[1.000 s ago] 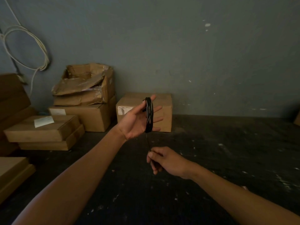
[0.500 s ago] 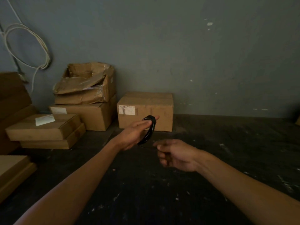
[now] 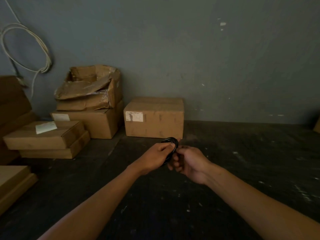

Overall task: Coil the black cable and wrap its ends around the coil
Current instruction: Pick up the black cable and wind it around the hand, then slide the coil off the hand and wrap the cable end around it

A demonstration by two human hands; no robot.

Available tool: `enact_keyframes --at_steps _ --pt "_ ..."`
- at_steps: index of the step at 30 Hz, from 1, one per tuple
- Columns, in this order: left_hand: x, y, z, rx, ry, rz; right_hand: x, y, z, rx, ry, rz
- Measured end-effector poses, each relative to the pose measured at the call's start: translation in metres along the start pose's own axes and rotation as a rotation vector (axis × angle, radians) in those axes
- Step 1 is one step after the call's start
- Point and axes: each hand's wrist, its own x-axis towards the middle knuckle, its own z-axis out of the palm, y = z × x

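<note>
A small coil of black cable [image 3: 171, 141] is held between both hands above the dark floor, in the middle of the head view. My left hand [image 3: 156, 155] grips the coil from the left, thumb on top of the loops. My right hand [image 3: 189, 161] presses against the coil's right side with its fingers curled under it. The lower half of the coil and the cable's ends are hidden behind my fingers.
A sealed cardboard box [image 3: 154, 117] stands just behind the hands against the grey wall. More boxes [image 3: 86, 101] are stacked to the left, with flat boxes [image 3: 45, 137] in front of them. A white cable loop [image 3: 26, 47] hangs on the wall. The dark floor [image 3: 242, 161] stretches to the right.
My left hand has lowered the coil from an upright raised hold to just above the floor. My right hand has risen from below and closed in against the coil.
</note>
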Motion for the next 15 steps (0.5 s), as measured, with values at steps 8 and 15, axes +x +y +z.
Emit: enact_keyframes --at_steps 8,15 --pt "-0.002 -0.012 0.015 0.029 0.001 -0.032 -0.003 0.01 -0.007 0.123 -0.017 0.099" --pt "-0.004 -0.014 0.024 0.329 -0.005 0.0 -0.003 0.018 -0.014 0.148 0.024 0.149"
